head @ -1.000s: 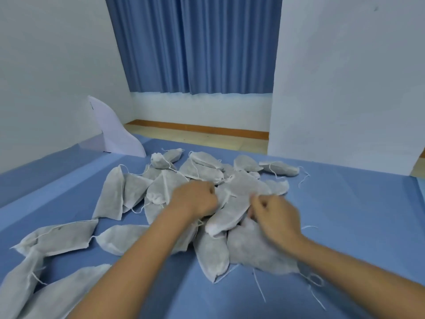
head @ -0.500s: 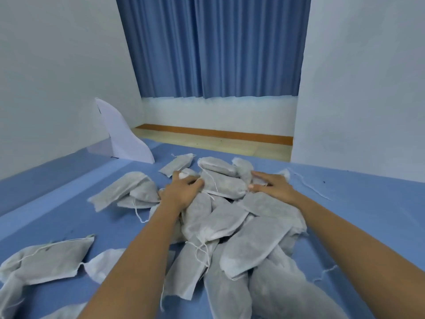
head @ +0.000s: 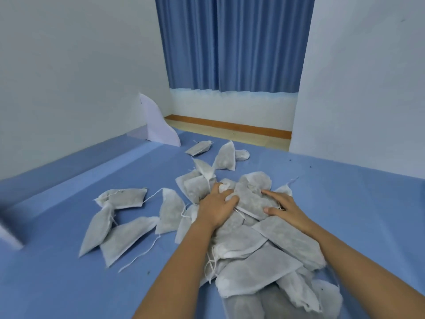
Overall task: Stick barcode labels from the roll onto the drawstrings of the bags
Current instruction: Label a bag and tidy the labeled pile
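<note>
A pile of grey-white drawstring bags (head: 257,256) lies on the blue table (head: 356,203), with thin white strings trailing from it. Both my hands are on the pile's far end. My left hand (head: 215,207) curls its fingers and thumb round the bunched neck of one bag (head: 224,187). To its right, my right hand (head: 286,207) rests with spread, fairly straight fingers on another bag (head: 250,200). No label roll is in view.
Loose bags lie scattered to the left (head: 122,199) and farther back (head: 225,157). A curved white sheet (head: 158,127) leans at the far left corner. White partitions stand on both sides, with a blue curtain (head: 234,42) behind. A white block (head: 8,236) sits at the left edge.
The view has tilted and moved. Both hands have drawn back toward me over the pile, bags have bunched up under them, and others have scattered to the left.
</note>
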`<state>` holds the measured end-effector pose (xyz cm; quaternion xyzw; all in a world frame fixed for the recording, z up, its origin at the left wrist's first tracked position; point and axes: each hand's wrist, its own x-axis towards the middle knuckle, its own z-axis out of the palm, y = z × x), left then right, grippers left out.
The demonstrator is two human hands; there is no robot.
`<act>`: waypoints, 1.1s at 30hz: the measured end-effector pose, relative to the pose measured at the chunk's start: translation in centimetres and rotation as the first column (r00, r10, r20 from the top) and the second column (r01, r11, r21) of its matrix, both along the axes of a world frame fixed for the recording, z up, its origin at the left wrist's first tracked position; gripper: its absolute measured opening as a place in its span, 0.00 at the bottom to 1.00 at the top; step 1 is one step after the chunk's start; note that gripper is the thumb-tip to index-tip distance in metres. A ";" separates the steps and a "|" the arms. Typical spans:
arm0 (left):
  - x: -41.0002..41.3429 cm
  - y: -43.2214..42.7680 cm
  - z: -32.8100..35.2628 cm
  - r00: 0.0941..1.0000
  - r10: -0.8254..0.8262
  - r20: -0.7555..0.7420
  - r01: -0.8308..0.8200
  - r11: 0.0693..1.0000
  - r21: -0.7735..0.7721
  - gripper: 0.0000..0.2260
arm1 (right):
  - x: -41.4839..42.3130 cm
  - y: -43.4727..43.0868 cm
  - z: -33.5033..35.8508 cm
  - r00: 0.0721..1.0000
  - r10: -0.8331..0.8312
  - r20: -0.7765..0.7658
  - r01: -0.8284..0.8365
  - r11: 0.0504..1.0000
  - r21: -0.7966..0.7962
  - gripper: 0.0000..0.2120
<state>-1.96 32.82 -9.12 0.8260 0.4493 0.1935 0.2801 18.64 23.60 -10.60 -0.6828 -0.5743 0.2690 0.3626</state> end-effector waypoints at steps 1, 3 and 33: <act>-0.4 -1.2 0.0 1.000 -0.002 -0.009 0.002 1.000 0.012 0.17 | -0.4 -1.1 0.1 1.000 0.004 0.004 -0.004 1.000 -0.009 0.24; -1.4 -3.4 -0.3 1.000 0.007 -0.003 -0.007 0.999 0.042 0.15 | -1.0 -3.0 0.2 0.999 0.010 0.048 -0.009 0.999 -0.036 0.23; -17.8 6.4 -2.4 0.749 0.545 -0.378 -0.492 0.839 0.233 0.20 | -6.6 1.6 0.6 0.969 -0.196 0.152 0.188 0.980 0.068 0.19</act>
